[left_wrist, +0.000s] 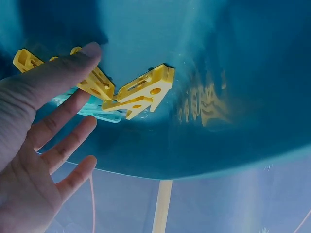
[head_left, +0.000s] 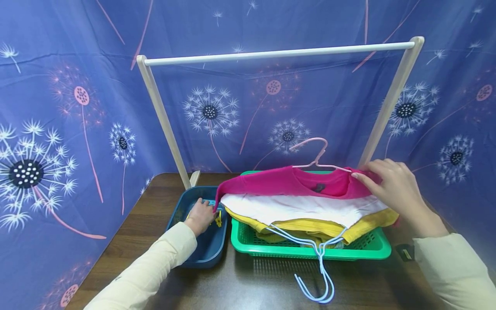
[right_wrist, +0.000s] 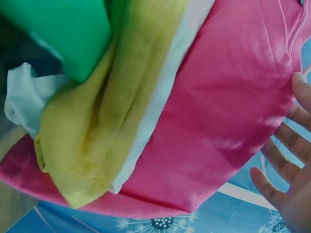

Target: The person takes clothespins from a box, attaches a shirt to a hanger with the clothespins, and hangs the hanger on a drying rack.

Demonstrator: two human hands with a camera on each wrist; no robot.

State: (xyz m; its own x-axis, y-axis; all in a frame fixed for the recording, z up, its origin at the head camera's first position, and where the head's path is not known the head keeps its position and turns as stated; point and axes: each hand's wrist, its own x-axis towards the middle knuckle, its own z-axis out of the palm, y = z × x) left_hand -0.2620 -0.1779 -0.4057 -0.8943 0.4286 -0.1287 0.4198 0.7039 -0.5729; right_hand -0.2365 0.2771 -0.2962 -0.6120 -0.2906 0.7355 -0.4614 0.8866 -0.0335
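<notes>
My left hand reaches into a dark blue basin. In the left wrist view, its thumb and index finger pinch a yellow clothespin, the other fingers spread apart. Another yellow clothespin and a teal clothespin lie beside it. At the right, my right hand pinches the shoulder of a magenta long-sleeved shirt close to the neckline, thumb in front and fingers behind. A pink hanger sits inside this shirt, its hook pointing up. The shirt lies over a white garment and a yellow garment.
Under the clothes stands a green basket. Light blue hangers stick out over its front edge, hooks toward me. Behind, a clothes rack with a white bar spans the wooden table. A patterned blue cloth encloses the back and sides.
</notes>
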